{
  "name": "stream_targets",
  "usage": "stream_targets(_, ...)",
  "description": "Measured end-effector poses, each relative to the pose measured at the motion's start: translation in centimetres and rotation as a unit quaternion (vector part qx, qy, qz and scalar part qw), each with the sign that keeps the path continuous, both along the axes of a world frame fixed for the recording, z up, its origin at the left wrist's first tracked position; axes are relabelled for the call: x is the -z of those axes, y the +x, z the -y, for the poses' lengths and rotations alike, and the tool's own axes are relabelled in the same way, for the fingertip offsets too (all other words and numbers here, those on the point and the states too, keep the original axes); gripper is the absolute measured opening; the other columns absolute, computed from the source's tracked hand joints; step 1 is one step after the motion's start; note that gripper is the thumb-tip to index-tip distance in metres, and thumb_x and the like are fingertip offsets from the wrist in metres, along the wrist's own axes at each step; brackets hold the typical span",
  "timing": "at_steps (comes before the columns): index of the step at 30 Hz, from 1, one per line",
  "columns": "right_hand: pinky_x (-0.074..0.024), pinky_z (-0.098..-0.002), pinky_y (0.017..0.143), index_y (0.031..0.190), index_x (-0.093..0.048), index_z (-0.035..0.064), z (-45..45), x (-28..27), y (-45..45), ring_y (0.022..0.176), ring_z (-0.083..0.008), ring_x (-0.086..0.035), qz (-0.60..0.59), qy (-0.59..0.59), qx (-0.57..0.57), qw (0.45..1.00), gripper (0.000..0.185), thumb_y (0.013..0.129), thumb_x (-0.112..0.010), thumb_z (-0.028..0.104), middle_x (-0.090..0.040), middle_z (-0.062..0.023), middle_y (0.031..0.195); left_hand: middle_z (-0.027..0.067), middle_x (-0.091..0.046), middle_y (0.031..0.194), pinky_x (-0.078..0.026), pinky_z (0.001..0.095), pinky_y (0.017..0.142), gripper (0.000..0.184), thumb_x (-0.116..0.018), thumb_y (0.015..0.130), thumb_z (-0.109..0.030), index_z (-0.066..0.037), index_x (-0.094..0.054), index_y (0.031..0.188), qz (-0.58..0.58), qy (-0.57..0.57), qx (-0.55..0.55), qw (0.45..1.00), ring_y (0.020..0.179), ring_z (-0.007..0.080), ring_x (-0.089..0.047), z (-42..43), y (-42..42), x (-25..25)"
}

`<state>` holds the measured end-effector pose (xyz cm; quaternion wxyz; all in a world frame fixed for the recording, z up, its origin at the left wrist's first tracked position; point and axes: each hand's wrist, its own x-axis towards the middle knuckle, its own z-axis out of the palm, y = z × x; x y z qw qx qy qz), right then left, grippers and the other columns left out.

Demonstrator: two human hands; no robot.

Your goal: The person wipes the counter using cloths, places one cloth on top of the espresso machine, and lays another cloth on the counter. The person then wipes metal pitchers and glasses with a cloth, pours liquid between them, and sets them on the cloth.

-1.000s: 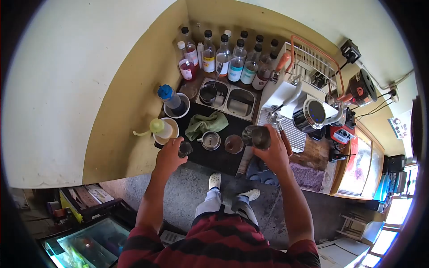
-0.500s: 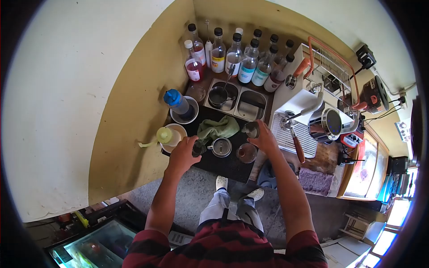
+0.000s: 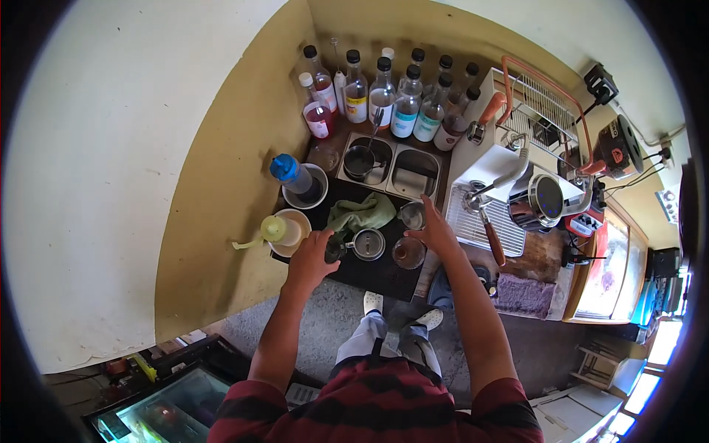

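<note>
My left hand (image 3: 313, 256) is wrapped round a small dark glass (image 3: 335, 249) on the left of the black mat (image 3: 362, 277). At the mat's right edge my right hand (image 3: 433, 229) holds a clear glass (image 3: 412, 215) between thumb and fingers. Between my hands stand a metal pitcher (image 3: 368, 244) and, to its right, a round glass vessel (image 3: 408, 252) with something brownish in it. A crumpled green cloth (image 3: 362, 213) lies just behind the pitcher.
Two small sinks (image 3: 413, 173) are set behind the mat, with bottles (image 3: 405, 111) beyond them. An espresso machine (image 3: 480, 170) stands on the right. Tubs with a blue-capped bottle (image 3: 292, 174) and a green-topped bottle (image 3: 275, 229) are on the left.
The right-hand glass has come from above the right side down to the mat's right edge. My left hand with its glass has moved right, closer to the pitcher. The camera view has shifted.
</note>
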<state>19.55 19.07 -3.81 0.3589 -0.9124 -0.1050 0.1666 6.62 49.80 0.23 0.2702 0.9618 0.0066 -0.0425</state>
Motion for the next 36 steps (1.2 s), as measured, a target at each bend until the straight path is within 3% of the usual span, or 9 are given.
stream_targets(6,-0.0394,-0.0465,0.114,0.154,-0.028,0.0030,1.1,-0.7,-0.6,0.138,-0.0439,-0.046,0.012,0.009,0.012,1.000,0.094,0.081,-0.082,0.026,-0.048,-0.0279,0.148,0.0140,-0.058,0.120,-0.052,0.0446,0.093,0.076,-0.088,0.069,-0.022,-0.009,-0.049,0.134,-0.002,0.029,0.013,0.999,0.110,0.0355,-0.060,0.9,0.4,0.0)
stream_targets(12,-0.0486,-0.0433,0.101,0.140,-0.046,-0.0010,2.5,-5.5,-2.3,0.122,-0.0399,-0.061,0.046,0.076,0.049,0.995,0.063,0.089,-0.074,0.023,-0.063,-0.0269,0.129,0.0184,-0.056,0.128,-0.048,0.0471,0.099,0.084,-0.089,0.068,-0.022,-0.009,-0.046,0.138,0.000,0.015,0.001,1.000,0.114,0.0395,-0.057,1.5,0.1,0.3)
stream_targets(16,-0.0527,-0.0326,0.081,0.113,-0.063,-0.0016,5.1,-9.8,-7.5,0.088,-0.0188,-0.067,0.012,0.153,0.096,0.983,0.028,0.097,-0.066,0.020,-0.071,-0.0115,0.092,0.0224,-0.050,0.139,-0.040,0.0492,0.109,0.101,-0.091,0.065,-0.024,-0.009,-0.039,0.150,0.047,0.023,-0.005,0.999,0.128,0.0416,-0.049,1.2,-0.7,1.6)
stream_targets(21,-0.0522,-0.0308,0.079,0.102,-0.067,0.0000,15.3,-4.4,-16.8,0.091,-0.0110,-0.066,-0.253,0.212,-0.001,0.944,0.020,0.099,-0.058,0.017,-0.071,-0.0034,0.092,0.0233,-0.043,0.146,-0.034,0.0535,0.113,0.091,-0.086,0.073,-0.023,-0.005,-0.039,0.149,0.179,0.015,-0.031,0.983,0.135,0.0427,-0.042,3.6,-1.7,-1.2)
stream_targets(23,-0.0532,-0.0305,0.079,0.101,-0.068,-0.0001,22.2,2.2,-21.6,0.092,-0.0114,-0.067,-0.371,0.188,0.115,0.902,0.019,0.098,-0.059,0.016,-0.071,-0.0042,0.093,0.0239,-0.044,0.145,-0.035,0.0540,0.111,0.077,-0.081,0.080,-0.019,-0.003,-0.042,0.144,0.289,0.012,-0.030,0.957,0.133,0.0429,-0.042,4.3,-3.4,-1.0)
stream_targets(25,-0.0556,-0.0363,0.082,0.101,-0.069,-0.0005,30.6,10.9,-26.0,0.091,-0.0233,-0.070,-0.236,0.019,0.239,0.942,0.017,0.096,-0.057,0.010,-0.073,-0.0097,0.092,0.0246,-0.044,0.143,-0.036,0.0523,0.110,0.060,-0.075,0.087,-0.015,-0.002,-0.045,0.137,0.392,-0.004,-0.004,0.920,0.133,0.0426,-0.042,5.2,-5.4,-0.3)
stream_targets(27,-0.0539,-0.0453,0.085,0.106,-0.069,0.0020,33.0,7.6,-27.3,0.097,-0.0380,-0.069,0.081,-0.159,0.339,0.924,0.022,0.090,-0.055,0.005,-0.072,-0.0186,0.099,0.0232,-0.048,0.136,-0.041,0.0506,0.103,0.044,-0.071,0.090,-0.013,-0.003,-0.049,0.126,0.424,-0.037,0.025,0.904,0.125,0.0391,-0.047,7.5,-7.5,0.2)
stream_targets(32,-0.0456,-0.0477,0.104,0.129,-0.060,0.0052,43.1,7.8,-24.9,0.122,-0.0419,-0.055,0.140,-0.203,0.327,0.912,0.042,0.088,-0.055,0.001,-0.059,-0.0214,0.131,0.0117,-0.064,0.102,-0.050,0.0442,0.083,0.024,-0.071,0.086,-0.010,-0.005,-0.058,0.106,0.301,-0.242,0.324,0.863,0.091,0.0307,-0.062,23.1,-9.3,-4.0)
stream_targets(36,-0.0428,-0.0469,0.109,0.137,-0.056,0.0075,47.7,6.9,-20.0,0.130,-0.0393,-0.049,0.150,-0.257,0.224,0.928,0.052,0.085,-0.054,-0.002,-0.053,-0.0183,0.142,0.0129,-0.066,0.104,-0.051,0.0464,0.089,0.028,-0.068,0.084,-0.004,-0.005,-0.062,0.111,0.136,-0.283,0.361,0.878,0.099,0.0348,-0.064,40.7,-7.7,-2.7)
